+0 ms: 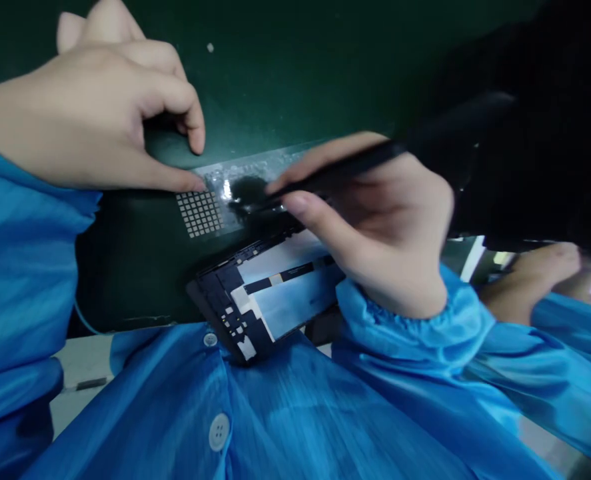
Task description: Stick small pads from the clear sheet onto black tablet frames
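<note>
My left hand [125, 100] lies at the left, fingers curled but apart from the thumb, whose tip touches the edge of a clear plastic sheet [210, 175]. A grid of small square grey pads [200, 213] sits on that sheet's left end, right below the thumb. Pinched in my right hand [375, 220] is a pair of slim black tweezers [355, 163], blurred, with the tip pointing left over the sheet. Below that hand an opened phone body [285, 293] lies tilted at the table's near edge, showing small parts and a ribbon cable; its right end is hidden by my hand.
The dark green table mat [295, 80] runs under everything, with one small loose pad [210, 48] at the back. A co-worker's hand [540, 267] and blue sleeve [565, 347] are at the right. Black material [535, 153] fills the right side.
</note>
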Demonstrator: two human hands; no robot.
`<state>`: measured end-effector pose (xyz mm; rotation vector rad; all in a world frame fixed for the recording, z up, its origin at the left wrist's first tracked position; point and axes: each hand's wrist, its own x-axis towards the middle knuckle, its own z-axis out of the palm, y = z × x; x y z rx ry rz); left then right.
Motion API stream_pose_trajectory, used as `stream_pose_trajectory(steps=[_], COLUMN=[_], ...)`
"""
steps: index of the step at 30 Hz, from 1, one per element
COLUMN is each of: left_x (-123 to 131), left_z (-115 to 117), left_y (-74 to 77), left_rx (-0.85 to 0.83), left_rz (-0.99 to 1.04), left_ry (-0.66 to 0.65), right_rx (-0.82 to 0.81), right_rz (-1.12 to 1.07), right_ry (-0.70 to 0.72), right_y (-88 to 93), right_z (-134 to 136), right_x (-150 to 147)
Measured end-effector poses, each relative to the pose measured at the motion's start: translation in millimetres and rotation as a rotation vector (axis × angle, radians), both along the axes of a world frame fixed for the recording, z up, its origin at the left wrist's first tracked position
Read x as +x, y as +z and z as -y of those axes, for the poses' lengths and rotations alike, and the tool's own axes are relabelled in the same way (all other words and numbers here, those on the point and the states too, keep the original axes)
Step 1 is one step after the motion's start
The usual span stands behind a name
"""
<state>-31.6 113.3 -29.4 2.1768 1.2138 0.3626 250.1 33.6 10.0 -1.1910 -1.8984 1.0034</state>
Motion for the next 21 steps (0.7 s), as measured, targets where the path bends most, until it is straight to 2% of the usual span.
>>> stream_pose_trajectory(steps=[2, 6, 12, 17, 19, 21], left_x=[0, 0, -4, -5, -3, -2], left_z=[0, -1, -3, -3, -2, -1], left_y=[2.3, -0.4, -6.4, -5.3, -4.0, -3.1], left_rx=[0.017, -0.006, 0.052, 0.07, 0.056, 0.045], left_rz=[-0.036, -0.065, -0.057, -0.118, -0.122, -0.1], left_ry=[-0.055, -0.064, -0.112, -0.116, -0.097, -0.078], right_rx=[-0.086, -0.162, -0.184, -0.262, -0.266, -0.232], right_rz=[0.014, 0.05, 0.048, 0.043, -0.005, -0.112], right_ry=[0.17, 0.279, 0.285, 0.246, 0.272, 0.228], right_y=[-6.1, -24.2, -25.6, -27.9, -28.2, -27.0], right_z=[-26, -51, -47, -58, -59, -48], right_x=[-14, -30, -28, -33, -30, -20])
